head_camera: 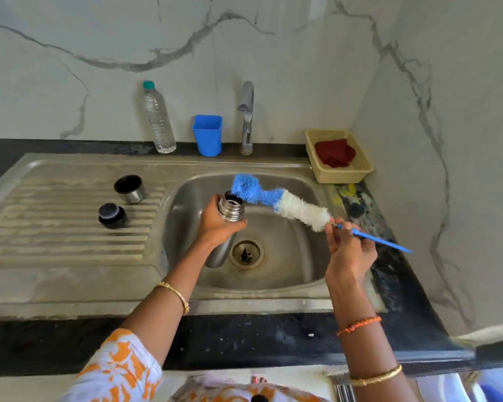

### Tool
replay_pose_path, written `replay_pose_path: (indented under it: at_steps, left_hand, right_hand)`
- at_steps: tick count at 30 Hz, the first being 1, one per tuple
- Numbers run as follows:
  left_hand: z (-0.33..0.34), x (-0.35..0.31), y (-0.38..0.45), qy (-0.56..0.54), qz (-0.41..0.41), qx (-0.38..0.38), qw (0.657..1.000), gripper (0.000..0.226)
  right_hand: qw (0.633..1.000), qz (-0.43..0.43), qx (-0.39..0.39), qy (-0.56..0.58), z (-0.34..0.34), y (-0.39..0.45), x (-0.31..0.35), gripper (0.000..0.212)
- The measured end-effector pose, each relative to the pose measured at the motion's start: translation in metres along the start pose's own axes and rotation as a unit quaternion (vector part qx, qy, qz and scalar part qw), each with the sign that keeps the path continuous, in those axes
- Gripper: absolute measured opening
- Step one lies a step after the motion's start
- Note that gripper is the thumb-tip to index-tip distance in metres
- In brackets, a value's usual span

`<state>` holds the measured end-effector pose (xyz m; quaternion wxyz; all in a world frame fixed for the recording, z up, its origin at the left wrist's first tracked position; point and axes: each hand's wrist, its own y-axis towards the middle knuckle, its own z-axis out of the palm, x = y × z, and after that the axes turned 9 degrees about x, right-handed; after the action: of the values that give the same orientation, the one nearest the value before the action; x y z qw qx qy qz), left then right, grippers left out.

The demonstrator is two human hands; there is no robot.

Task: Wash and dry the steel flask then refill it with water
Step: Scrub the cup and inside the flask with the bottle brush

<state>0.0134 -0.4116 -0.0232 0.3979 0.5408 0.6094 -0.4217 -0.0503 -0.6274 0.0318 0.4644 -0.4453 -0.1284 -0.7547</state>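
Over the sink basin (285,256) my left hand (217,223) grips the steel flask (230,208) near its open neck; the flask tilts, its base low in the basin. My right hand (347,246) pinches the thin blue handle of a bottle brush (276,200). The brush's blue bristle tip touches the flask's mouth, and its white bristles trail toward my right hand. The flask's steel cup lid (129,188) and black stopper (111,215) stand on the ribbed drainboard (55,236) at the left.
The tap (246,117) stands behind the basin with no water running. A clear plastic water bottle (157,117) and a blue cup (207,134) are at the back wall. A beige basket (357,169) with a red cloth (334,152) sits at the back right corner.
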Motion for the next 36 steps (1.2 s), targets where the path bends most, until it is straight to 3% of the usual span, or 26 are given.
replay_pose_path:
  at_steps: [7, 16, 21, 27, 31, 36]
  left_hand:
    - [0.002, 0.005, 0.002, 0.124, 0.009, 0.032, 0.992, 0.065]
    - [0.0, 0.0, 0.002, 0.286, 0.027, 0.108, 0.952, 0.068]
    - [0.005, 0.002, -0.005, 0.278, 0.039, 0.113, 0.953, 0.067]
    - [0.012, -0.003, -0.016, 0.265, 0.03, 0.13, 0.955, 0.06]
    - [0.015, -0.007, -0.018, 0.229, 0.016, 0.109, 0.967, 0.06]
    - [0.017, -0.006, -0.02, 0.216, 0.014, 0.121, 0.969, 0.06]
  right_hand:
    - [0.997, 0.011, 0.045, -0.064, -0.012, 0.024, 0.005, 0.017]
    - [0.972, -0.017, 0.147, -0.185, -0.011, 0.056, 0.025, 0.026]
    - [0.953, -0.027, 0.199, -0.228, -0.007, 0.072, 0.033, 0.027]
    - [0.904, -0.076, 0.355, -0.227, -0.003, 0.082, 0.035, 0.024]
    - [0.88, -0.109, 0.411, -0.211, 0.009, 0.082, 0.038, 0.023]
    - [0.837, -0.079, 0.493, -0.223, 0.021, 0.091, 0.054, 0.023]
